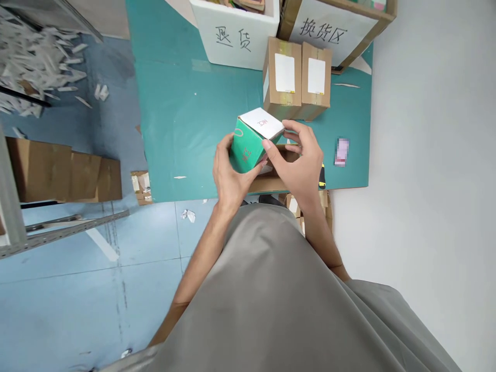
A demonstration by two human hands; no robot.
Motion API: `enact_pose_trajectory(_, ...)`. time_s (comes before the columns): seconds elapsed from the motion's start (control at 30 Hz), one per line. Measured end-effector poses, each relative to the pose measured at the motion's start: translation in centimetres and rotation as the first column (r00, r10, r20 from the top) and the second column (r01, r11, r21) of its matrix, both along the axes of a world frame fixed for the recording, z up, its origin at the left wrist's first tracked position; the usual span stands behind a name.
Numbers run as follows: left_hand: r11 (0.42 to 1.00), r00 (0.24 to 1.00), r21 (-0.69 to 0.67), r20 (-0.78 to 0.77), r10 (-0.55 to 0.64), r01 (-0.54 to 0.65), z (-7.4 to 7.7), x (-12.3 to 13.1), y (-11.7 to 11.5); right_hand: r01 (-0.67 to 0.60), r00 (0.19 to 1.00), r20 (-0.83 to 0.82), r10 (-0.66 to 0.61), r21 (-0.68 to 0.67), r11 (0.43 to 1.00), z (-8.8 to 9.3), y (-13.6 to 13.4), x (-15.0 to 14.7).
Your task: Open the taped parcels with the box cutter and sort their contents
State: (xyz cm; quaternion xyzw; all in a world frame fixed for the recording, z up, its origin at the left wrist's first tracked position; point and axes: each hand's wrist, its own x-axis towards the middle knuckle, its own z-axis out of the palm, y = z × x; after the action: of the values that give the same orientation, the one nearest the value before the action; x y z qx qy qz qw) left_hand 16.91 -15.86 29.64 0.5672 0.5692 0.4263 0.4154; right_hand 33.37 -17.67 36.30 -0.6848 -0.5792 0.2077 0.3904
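Observation:
A small green box [248, 147] with a white top flap is held up over the near edge of the table. Fingers of my left hand [230, 178] wrap round its left side, with the thumb along the bottom. At the right corner my right hand [300, 160] grips it, thumb on the front edge below the flap and fingers at the flap's far end. The flap looks slightly raised along its edge. Below and behind my hands is an open brown cardboard box [269, 185], partly hidden by them.
Two taped cardboard boxes [284, 77] with white labels stand beyond my hands on the green table [174, 124]. Behind them are a white bin [236, 36] and a large carton [333, 31]. A pink packet [341, 152] lies right. Cartons [58, 173] sit at left.

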Motion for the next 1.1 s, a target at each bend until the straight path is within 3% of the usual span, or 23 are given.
enact_pose_trajectory(0.23, 0.999, 1.000, 0.046, -0.016, -0.021, 0.022, -0.3, -0.6, 0.2, -0.060, 0.997, -0.045, 0.057, -0.063, 0.996, 0.0, 0.0, 1.6)
enact_pose_trajectory(0.53, 0.996, 0.996, 0.028, -0.040, -0.080, 0.081, 0.9, -1.3, 0.6, -0.141, 0.962, 0.231, 0.142, -0.021, 0.990, 0.2, -0.2, 3.3)
enact_pose_trajectory(0.63, 0.992, 0.992, 0.001, 0.001, -0.126, 0.126, 1.6, -2.1, 0.9, -0.240, 0.943, 0.240, 0.230, 0.014, 0.971, 1.4, -0.3, 4.3)
enact_pose_trajectory(0.8, 0.938, 0.939, -0.027, -0.008, -0.345, 0.345, 3.3, -3.9, 1.5, -0.409, 0.886, 0.213, 0.411, -0.057, 0.911, 4.5, -0.1, 6.2)
enact_pose_trajectory(0.97, 0.899, 0.896, -0.017, -0.072, -0.437, 0.437, 4.9, -4.6, 1.6, -0.579, 0.735, 0.334, 0.590, -0.144, 0.803, 7.7, 0.2, 7.0)
enact_pose_trajectory(1.1, 0.877, 0.870, -0.041, -0.115, -0.480, 0.478, 5.8, -4.5, 1.7, -0.591, 0.696, 0.374, 0.613, -0.189, 0.785, 8.3, 0.2, 7.1)
